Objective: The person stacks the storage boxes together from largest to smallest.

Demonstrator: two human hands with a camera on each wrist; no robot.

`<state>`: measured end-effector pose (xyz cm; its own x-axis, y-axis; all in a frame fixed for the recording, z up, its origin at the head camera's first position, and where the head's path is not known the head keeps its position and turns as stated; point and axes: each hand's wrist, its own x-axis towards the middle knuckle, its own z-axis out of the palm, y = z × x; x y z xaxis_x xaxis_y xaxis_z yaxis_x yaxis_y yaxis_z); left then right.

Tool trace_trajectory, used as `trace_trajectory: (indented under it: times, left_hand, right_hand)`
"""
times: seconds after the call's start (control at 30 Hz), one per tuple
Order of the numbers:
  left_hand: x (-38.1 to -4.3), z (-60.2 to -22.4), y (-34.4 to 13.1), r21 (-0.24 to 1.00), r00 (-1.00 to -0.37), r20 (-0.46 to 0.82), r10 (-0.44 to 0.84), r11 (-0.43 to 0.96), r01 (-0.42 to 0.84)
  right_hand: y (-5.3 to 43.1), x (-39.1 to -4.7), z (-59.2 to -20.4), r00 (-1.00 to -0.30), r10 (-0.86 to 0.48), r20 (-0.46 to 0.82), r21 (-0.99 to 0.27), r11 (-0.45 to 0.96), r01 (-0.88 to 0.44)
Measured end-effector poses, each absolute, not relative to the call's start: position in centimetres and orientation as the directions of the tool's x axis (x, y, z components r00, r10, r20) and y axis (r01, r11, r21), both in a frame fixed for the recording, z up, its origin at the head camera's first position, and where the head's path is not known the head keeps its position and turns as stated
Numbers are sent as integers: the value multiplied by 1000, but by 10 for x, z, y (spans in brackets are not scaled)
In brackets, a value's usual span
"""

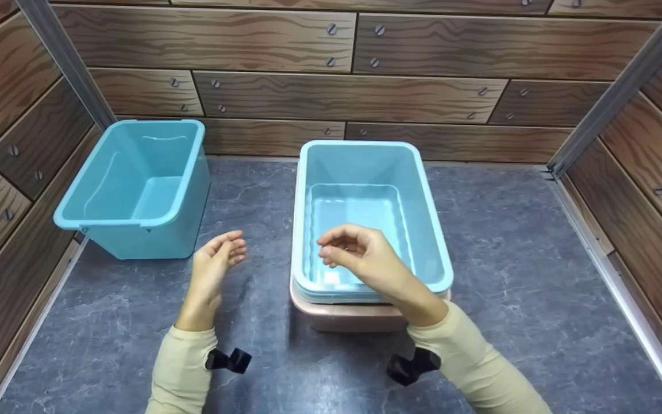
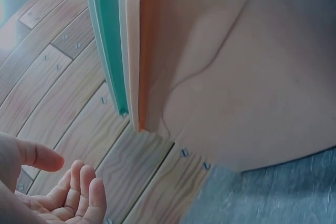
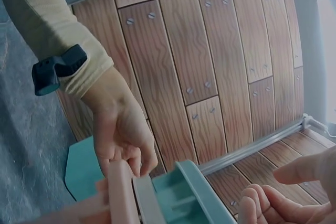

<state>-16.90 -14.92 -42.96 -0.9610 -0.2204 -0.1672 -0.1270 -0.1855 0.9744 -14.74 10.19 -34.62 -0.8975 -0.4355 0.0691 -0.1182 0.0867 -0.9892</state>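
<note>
A light blue plastic bin (image 1: 354, 207) sits nested in a pink bin (image 1: 354, 319) at the middle of the floor, its inside bare. Over its near end hovers my right hand (image 1: 365, 253), fingers loosely bent, with nothing between thumb and fingertips. My left hand (image 1: 213, 261) is held in the air left of the stack, palm turned inward, fingers relaxed and holding nothing. In the left wrist view, the pink bin's side wall (image 2: 247, 87) rises beyond that hand (image 2: 63, 198). The right wrist view shows the stacked rims beside my right hand (image 3: 289, 198).
A second blue bin (image 1: 184, 236) stands at the back left, near the wall corner, with nothing seen inside. Wood-patterned walls (image 1: 285, 95) enclose the dark grey marbled floor (image 1: 497, 259) at the back and sides. Metal strips (image 1: 618, 276) run along the edges.
</note>
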Motion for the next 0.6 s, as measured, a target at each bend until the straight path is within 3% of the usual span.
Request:
trace_trajectory:
  times: [0.37,0.6]
  left_hand:
    - [-169,-440,-167,977,-936,-195,-293,-144,-159]
    - [-168,-447,-180,976,-920,-212,-330,-115,-183]
  right_hand:
    - [72,-137,-343,-885,-451,118,-978,102,-182]
    - [55,-131,-347,-870,-445,214,-945,129,-299]
